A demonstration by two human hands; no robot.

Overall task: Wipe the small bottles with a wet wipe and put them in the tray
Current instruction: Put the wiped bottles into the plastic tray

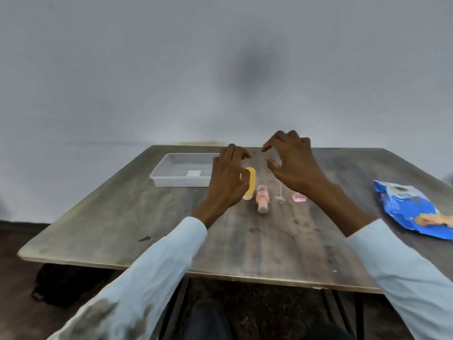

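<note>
— Where are the bottles?
— Yellow bottle [251, 180], pink bottle [262, 199] (lying flat) mid-worktop [269, 241], right of the tray [182, 179].
— Hands?
— Left hand [229, 179] and right hand [291, 163] hover above, fingers loosely curled, grasping nothing.

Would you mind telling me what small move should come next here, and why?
Probably the right hand should reach right to the blue wipe pack. Neither it nor the left hand seems to hold a wipe, the bottles still lie on the table, and the tray holds none.
</note>
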